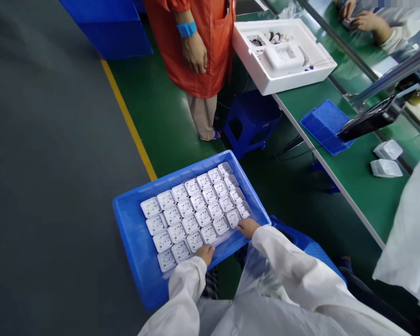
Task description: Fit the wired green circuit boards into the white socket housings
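A blue plastic tray is in front of my body, tilted in view. Rows of small white square plastic housings lie in it, packed side by side, with bare tray floor at the left end. My left hand is closed over the near rim, fingers curled inside the tray. Farther right along that same rim, my right hand grips near the corner, its fingertips beside the last housings. Both thumbs are hidden from the camera.
A person in an orange coat stands ahead, beside a blue stool. Along the right runs a green workbench bearing a white foam box, a blue bin and two white housings. Another worker's hands are at upper right.
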Demonstrator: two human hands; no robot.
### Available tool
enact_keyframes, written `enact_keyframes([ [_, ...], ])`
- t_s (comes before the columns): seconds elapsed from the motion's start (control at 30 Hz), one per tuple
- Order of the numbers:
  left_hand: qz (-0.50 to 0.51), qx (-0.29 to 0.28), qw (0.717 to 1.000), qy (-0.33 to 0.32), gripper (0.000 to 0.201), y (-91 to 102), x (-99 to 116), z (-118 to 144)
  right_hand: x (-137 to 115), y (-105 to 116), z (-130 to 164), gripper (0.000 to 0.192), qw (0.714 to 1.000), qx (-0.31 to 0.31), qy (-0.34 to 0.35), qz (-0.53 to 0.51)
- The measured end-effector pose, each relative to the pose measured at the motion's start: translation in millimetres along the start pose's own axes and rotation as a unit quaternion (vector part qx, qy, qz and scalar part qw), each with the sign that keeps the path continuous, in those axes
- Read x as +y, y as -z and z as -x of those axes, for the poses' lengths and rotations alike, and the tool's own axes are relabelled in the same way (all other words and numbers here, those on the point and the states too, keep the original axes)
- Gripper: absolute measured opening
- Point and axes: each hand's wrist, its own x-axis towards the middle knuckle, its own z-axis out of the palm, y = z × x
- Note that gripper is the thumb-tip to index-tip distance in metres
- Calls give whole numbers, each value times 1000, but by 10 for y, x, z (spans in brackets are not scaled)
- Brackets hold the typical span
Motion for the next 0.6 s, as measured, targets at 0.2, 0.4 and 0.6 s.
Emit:
enact_keyframes([
  [0.2, -95, 68, 989, -90, 52, 54, 462, -205, 139, 101, 35, 27, 997, 57, -34, -32],
  [0.4, -160, 80, 979, -93, 65, -129, 523, -571, 20, -70, -118, 27, 995, 67, -25, -69],
  [0.6, -188, 81, 974, -102, 64, -178, 431, -605, 78, -54, -93, 29, 991, 88, -31, -99],
])
